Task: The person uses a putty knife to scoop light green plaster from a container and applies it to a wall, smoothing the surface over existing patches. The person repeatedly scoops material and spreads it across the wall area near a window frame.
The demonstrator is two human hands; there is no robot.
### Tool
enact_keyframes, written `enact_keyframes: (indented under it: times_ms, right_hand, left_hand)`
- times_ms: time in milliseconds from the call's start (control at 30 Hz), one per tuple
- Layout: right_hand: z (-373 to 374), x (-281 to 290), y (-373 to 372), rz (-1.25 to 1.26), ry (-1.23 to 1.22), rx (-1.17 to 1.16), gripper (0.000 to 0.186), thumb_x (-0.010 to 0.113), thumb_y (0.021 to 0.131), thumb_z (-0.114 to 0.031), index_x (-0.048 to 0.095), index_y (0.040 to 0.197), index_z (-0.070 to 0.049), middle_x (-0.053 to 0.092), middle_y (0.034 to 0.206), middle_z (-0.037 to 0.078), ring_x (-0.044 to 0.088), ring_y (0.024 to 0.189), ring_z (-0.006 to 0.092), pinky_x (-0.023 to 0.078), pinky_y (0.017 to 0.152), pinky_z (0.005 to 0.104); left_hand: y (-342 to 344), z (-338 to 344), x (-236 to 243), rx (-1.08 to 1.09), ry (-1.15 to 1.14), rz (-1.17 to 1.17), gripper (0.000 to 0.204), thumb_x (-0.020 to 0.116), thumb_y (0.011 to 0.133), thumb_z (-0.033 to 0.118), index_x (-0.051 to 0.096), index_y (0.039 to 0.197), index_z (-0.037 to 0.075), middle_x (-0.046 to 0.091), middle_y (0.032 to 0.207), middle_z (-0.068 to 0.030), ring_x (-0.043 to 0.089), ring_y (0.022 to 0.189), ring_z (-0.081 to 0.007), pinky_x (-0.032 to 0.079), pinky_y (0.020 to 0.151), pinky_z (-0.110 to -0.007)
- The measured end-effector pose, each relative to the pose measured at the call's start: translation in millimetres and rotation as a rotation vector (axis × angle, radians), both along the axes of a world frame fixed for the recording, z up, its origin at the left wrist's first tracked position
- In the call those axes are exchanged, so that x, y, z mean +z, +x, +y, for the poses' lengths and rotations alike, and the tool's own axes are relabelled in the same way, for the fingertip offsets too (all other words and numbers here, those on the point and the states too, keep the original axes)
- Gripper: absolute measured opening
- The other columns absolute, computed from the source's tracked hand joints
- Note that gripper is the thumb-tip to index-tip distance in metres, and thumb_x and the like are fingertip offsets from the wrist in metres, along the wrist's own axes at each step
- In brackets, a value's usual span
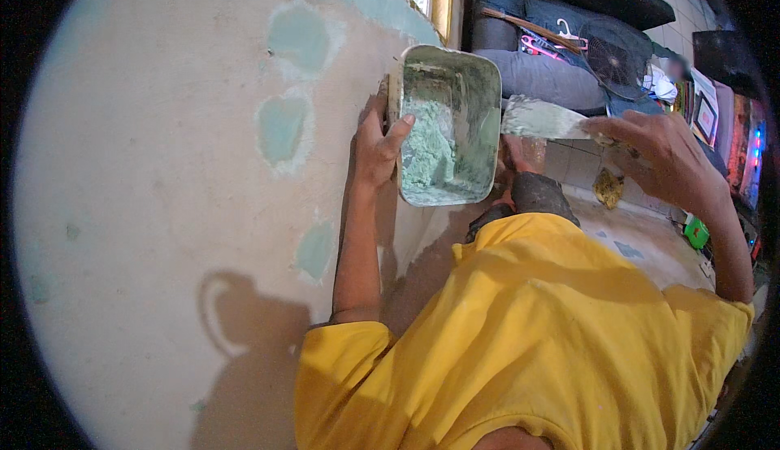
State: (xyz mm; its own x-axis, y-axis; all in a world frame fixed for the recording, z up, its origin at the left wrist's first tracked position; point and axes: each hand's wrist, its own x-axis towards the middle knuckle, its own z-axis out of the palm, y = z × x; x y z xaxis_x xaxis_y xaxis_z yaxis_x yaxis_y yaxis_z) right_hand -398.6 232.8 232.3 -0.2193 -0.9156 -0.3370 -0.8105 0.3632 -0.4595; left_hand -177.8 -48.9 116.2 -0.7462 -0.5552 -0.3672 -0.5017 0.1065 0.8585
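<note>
A tub (492,137) is held beside the wall (162,133) by the left hand (380,149), the thumb pressed over its left rim and the other fingers mostly hidden behind it. Pale green putty (426,153) is heaped inside, toward the left. A scraper (548,120) is gripped by the right hand (662,157), its smeared blade held near the tub's right side; whether the rim is touched cannot be told. The tub could be tipped or dropped if that one-sided hold slipped, since its weight seems borne by a single hand. Putty could be shed onto the legs (546,195) or the tiled floor (569,160) if the coated blade were tilted. The wall is beige and blotched with pale green patches (284,129); a shadow (256,324) is cast across it. Beyond, a dark sofa (540,76) is littered with hangers (567,30), and a fan (619,68) is seen nearby.
</note>
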Motion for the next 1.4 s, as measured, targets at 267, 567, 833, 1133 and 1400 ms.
enact_keyframes:
  times_ms: [267, 567, 833, 1133, 1400]
  right_hand:
    - [-38, -72, -21, -0.221, 0.001, 0.059, 0.026, 0.054, 0.086, -0.013, 0.058, 0.109, -0.001, 0.061, 0.078, 0.021, 0.06, 0.073, 0.0352, 0.046, 0.067, 0.0425]
    - [-43, -93, -12, -0.332, 0.03, 0.068, 0.022, 0.05, 0.087, -0.017, 0.06, 0.094, 0.001, 0.061, 0.082, 0.025, 0.058, 0.077, 0.0412, 0.046, 0.069, 0.0443]
    - [-31, -121, -16, -0.646, 0.063, -0.039, 0.029, 0.047, 0.092, -0.024, 0.06, 0.092, 0.003, 0.059, 0.067, 0.017, 0.057, 0.058, 0.025, 0.046, 0.061, 0.0402]
    - [-33, -96, 8, -1.302, -0.02, -0.301, 0.033, 0.048, 0.095, -0.027, 0.06, 0.112, -0.001, 0.06, 0.079, -0.003, 0.051, 0.063, 0.0015, 0.042, 0.051, 0.0184]
    - [-40, -109, 21, -1.112, -0.306, -0.331, 0.036, 0.051, 0.094, -0.028, 0.057, 0.114, 0.001, 0.063, 0.1, 0.005, 0.056, 0.091, 0.0116, 0.045, 0.083, 0.0288]
  left_hand:
    - [-11, 8, 17, -0.185, -0.242, -0.085, 0.082, 0.059, 0.069, 0.055, 0.044, 0.128, 0.001, 0.061, 0.101, -0.0238, 0.06, 0.093, -0.0354, 0.044, 0.084, -0.041]
    - [-10, 9, 18, -0.198, -0.217, -0.161, 0.088, 0.059, 0.073, 0.051, 0.029, 0.14, 0.001, 0.042, 0.135, -0.0244, 0.045, 0.123, -0.0316, 0.032, 0.102, -0.036]
    - [-8, 11, 2, -0.096, -0.279, -0.167, 0.087, 0.059, 0.074, 0.053, 0.031, 0.139, 0.001, 0.051, 0.12, -0.0278, 0.051, 0.112, -0.0378, 0.038, 0.097, -0.04]
    - [29, 7, -13, 0.036, 0.113, -0.018, 0.072, 0.051, 0.084, 0.04, 0.029, 0.139, -0.001, 0.041, 0.135, -0.0175, 0.039, 0.124, -0.0263, 0.028, 0.104, -0.034]
    - [32, 10, 13, 0.041, 0.375, 0.078, 0.066, 0.044, 0.09, 0.039, 0.027, 0.14, 0.0, 0.037, 0.139, -0.011, 0.035, 0.126, -0.0205, 0.023, 0.106, -0.033]
